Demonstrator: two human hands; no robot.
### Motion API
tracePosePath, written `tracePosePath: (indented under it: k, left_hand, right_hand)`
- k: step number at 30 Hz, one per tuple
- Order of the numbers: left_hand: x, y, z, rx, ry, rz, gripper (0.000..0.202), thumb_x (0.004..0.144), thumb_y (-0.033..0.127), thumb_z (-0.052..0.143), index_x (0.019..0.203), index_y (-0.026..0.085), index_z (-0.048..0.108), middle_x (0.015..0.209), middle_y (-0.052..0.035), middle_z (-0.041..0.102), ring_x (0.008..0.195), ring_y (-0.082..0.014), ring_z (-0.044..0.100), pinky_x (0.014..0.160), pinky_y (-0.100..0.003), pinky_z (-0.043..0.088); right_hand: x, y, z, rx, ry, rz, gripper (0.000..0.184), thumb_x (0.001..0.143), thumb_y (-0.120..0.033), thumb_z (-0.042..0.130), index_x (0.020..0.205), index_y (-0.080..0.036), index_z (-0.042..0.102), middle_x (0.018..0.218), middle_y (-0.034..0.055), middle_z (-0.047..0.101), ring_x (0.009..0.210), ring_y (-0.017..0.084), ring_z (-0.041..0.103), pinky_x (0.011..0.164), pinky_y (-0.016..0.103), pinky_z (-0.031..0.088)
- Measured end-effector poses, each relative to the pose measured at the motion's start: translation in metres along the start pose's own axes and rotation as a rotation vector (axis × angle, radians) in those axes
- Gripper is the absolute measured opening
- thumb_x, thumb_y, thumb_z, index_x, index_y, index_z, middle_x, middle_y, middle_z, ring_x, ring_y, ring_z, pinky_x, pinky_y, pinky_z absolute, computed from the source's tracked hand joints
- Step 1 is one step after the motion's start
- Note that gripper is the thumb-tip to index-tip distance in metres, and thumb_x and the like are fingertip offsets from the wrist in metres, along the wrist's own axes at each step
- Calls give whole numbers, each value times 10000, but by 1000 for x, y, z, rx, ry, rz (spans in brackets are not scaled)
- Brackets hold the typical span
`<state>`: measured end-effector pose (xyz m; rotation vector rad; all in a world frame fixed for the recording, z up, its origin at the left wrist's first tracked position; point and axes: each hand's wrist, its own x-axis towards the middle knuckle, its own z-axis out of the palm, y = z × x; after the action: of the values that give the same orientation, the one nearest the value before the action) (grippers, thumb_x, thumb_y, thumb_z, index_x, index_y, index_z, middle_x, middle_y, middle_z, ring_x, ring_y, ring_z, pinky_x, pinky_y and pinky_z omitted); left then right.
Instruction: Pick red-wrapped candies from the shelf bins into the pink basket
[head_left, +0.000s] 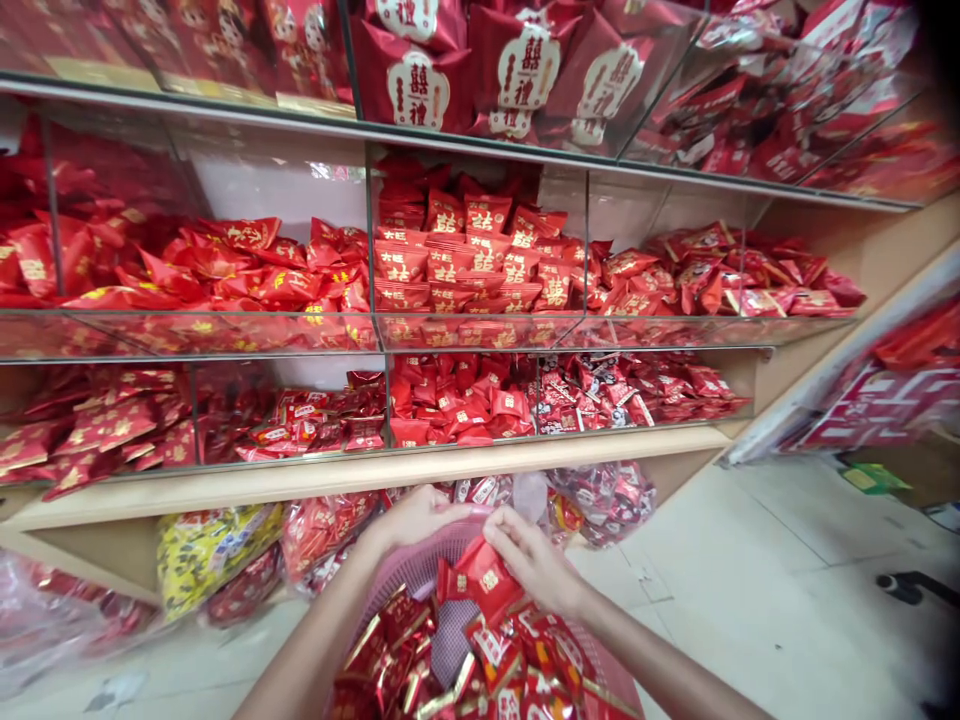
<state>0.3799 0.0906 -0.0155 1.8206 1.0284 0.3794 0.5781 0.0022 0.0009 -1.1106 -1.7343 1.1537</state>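
A pink mesh basket sits low in front of me, with wrapped sweets in red and gold lying in it. My left hand is closed on its far rim, thumb along the edge. Inside that rim my right hand has its fingers curled over red candy packets with gold print. The packets hang above the basket's mesh floor and partly hide it. More red packets with orange parts lie below my right hand.
Beyond the basket stands a wooden shelf with clear dividers and red candy packs in its bins. Under it are plastic bags of sweets and a yellow bag. Pale floor tiles spread to the right, with a black object there.
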Motion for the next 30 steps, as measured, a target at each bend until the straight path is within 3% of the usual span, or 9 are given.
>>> tracePosePath:
  k: [4,6,10,14,19,22,26,30]
  left_hand:
    - [0,0,0,62,0,26,527,769,641,487,521,183,409,528,64,285,524,-87,232,478,-245,178]
    - [0,0,0,66,3,19,527,766,647,485,525,187,398,525,64,281,520,-87,229,473,-245,172]
    - [0,-1,-1,71,3,15,528,765,649,482,523,187,400,523,63,282,517,-87,226,467,-246,168]
    - [-1,-2,-1,72,20,12,527,771,654,466,531,189,402,526,61,284,516,-89,231,461,-241,178]
    - [0,-3,0,72,17,20,532,768,664,458,535,191,390,537,61,272,525,-90,238,459,-235,190]
    - [0,-5,0,53,15,35,530,778,650,455,526,189,379,547,61,270,530,-88,232,469,-235,200]
    - [1,-6,-2,47,6,69,511,791,613,456,521,188,366,546,64,270,535,-88,235,489,-236,221]
    - [2,-6,-4,80,16,66,502,781,607,463,519,186,381,531,62,283,528,-89,245,488,-238,220]
  right_hand:
    - [8,8,7,-517,-328,-120,229,971,-325,341,865,-207,507,749,-15,538,665,136,503,617,248,392]
    - [13,7,10,-741,-426,-179,210,962,-291,367,886,-202,542,714,-10,558,608,136,498,567,250,370]
    - [23,12,20,-880,-530,-275,216,951,-303,414,914,-201,600,686,-2,599,563,145,507,536,261,352]
    - [29,25,25,-905,-607,-378,234,963,-311,407,981,-216,620,829,19,656,679,156,571,592,263,399]
    - [29,36,28,-800,-605,-392,260,964,-321,413,945,-205,645,900,21,633,808,141,571,729,249,431]
    - [28,29,26,-749,-570,-380,253,935,-366,464,924,-201,655,925,23,613,830,142,557,741,241,432]
    - [30,-5,11,-750,-470,-411,299,938,-423,434,976,-209,639,1004,32,611,904,153,554,780,247,431]
    - [42,-51,-25,-755,-312,-471,313,952,-406,408,968,-199,642,923,41,628,825,154,571,733,249,440]
